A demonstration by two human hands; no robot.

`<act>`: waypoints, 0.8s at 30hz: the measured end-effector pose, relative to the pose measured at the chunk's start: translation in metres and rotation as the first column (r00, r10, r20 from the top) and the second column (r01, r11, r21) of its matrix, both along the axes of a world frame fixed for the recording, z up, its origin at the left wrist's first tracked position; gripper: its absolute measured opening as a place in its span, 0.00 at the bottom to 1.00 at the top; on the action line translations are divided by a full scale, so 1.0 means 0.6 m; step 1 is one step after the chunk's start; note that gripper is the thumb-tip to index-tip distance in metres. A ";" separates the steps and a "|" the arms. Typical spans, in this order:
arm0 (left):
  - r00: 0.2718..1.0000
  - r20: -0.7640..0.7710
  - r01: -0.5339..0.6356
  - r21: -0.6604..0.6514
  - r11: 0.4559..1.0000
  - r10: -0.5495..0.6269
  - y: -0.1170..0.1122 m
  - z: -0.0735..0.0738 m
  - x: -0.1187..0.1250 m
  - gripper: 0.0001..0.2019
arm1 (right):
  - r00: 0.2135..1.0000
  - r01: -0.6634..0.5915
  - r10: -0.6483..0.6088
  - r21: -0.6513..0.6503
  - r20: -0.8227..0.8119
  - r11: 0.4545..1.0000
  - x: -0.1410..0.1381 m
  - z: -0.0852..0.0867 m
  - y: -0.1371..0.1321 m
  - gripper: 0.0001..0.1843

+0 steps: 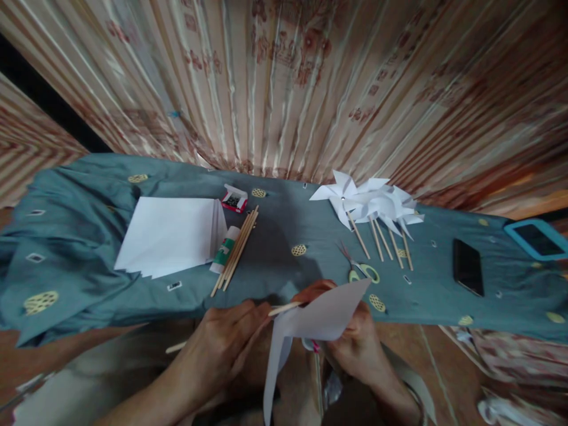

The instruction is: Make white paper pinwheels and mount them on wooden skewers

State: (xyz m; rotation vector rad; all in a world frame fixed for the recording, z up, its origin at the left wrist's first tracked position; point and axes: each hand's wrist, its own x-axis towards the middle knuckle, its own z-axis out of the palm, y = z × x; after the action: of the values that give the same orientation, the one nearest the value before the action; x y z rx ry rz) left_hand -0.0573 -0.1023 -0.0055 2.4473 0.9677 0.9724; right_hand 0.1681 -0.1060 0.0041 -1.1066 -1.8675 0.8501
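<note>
My left hand (231, 332) is closed around a thin wooden stick (284, 309), whose other end pokes out below and to the left of the hand. The stick's tip meets a white paper pinwheel (326, 313) in front of my lap. My right hand (355, 337) grips the pinwheel from behind, its fingers partly hidden by the paper. One paper blade hangs downward between my hands. Whether the stick is fastened to the pinwheel I cannot tell. Just beyond my right hand lie scissors (364, 271) with green handles.
On the cloth-covered table (284, 272) are a stack of white paper (168, 234), a glue stick (225, 249), several wooden sticks (242, 248) and a small open box (235, 200). Several pinwheels (373, 201) lie at the back right. A black phone (467, 266) and a blue-framed device (538, 239) lie farther right.
</note>
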 end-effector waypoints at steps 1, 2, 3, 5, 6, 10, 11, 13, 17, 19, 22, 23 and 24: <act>1.000 -0.024 -0.006 0.026 1.000 0.006 -0.002 0.000 -0.002 0.12 | 1.000 0.001 -0.001 0.005 -0.005 1.000 -0.003 0.002 -0.001 0.16; 0.999 -0.048 -0.009 0.043 0.999 0.012 -0.004 0.000 -0.005 0.12 | 1.000 0.002 -0.002 0.008 -0.014 1.000 -0.005 0.003 -0.002 0.17; 0.998 -0.068 -0.008 0.055 0.998 0.012 -0.006 -0.001 -0.007 0.11 | 1.000 0.012 -0.012 0.004 -0.029 1.000 -0.007 0.002 -0.004 0.18; 0.995 -0.101 -0.010 0.070 0.998 0.017 -0.008 -0.004 -0.010 0.11 | 0.998 0.032 -0.034 -0.022 -0.057 0.999 -0.010 0.000 -0.006 0.19; 0.994 -0.111 -0.012 0.073 0.997 0.020 -0.009 -0.006 -0.011 0.11 | 0.997 0.039 -0.041 -0.033 -0.063 0.999 -0.012 0.000 -0.007 0.19; 0.990 -0.136 -0.017 0.049 0.999 0.024 -0.010 -0.012 -0.013 0.11 | 0.998 0.049 -0.050 -0.025 -0.046 0.999 -0.014 -0.001 -0.004 0.16; 0.990 -0.143 -0.008 0.037 0.999 0.013 -0.010 -0.013 -0.013 0.11 | 0.998 0.043 -0.044 -0.018 -0.038 0.999 -0.014 -0.001 -0.003 0.15; 0.989 -0.147 0.005 0.022 1.000 -0.002 -0.011 -0.014 -0.014 0.12 | 1.000 0.025 -0.025 -0.009 -0.006 1.000 -0.013 -0.003 -0.002 0.14; 0.991 -0.136 0.008 0.011 1.000 -0.007 -0.014 -0.012 -0.015 0.15 | 0.999 0.002 -0.003 0.021 0.049 1.000 -0.011 -0.007 -0.003 0.15; 0.988 -0.157 0.007 0.022 1.000 -0.004 -0.014 -0.010 -0.015 0.16 | 0.998 0.008 -0.010 0.044 0.056 0.999 -0.013 -0.008 -0.004 0.14; 0.982 -0.185 -0.018 0.078 0.997 0.032 -0.012 -0.011 -0.014 0.15 | 0.997 0.058 -0.060 0.037 0.052 0.998 -0.017 -0.010 -0.004 0.14; 0.981 -0.188 -0.028 0.089 0.996 0.044 -0.011 -0.012 -0.014 0.15 | 0.996 0.073 -0.074 0.018 0.049 0.997 -0.018 -0.012 -0.004 0.14; 0.981 -0.187 -0.039 0.095 0.995 0.056 -0.011 -0.015 -0.014 0.15 | 0.995 0.085 -0.085 -0.003 0.045 0.996 -0.020 -0.014 -0.004 0.15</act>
State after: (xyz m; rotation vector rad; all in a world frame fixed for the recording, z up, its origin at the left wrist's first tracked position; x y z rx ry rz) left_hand -0.0654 -0.1088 -0.0142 2.6427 1.0699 0.8258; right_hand 0.1562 -0.1085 -0.0041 -1.2082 -1.8419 0.7872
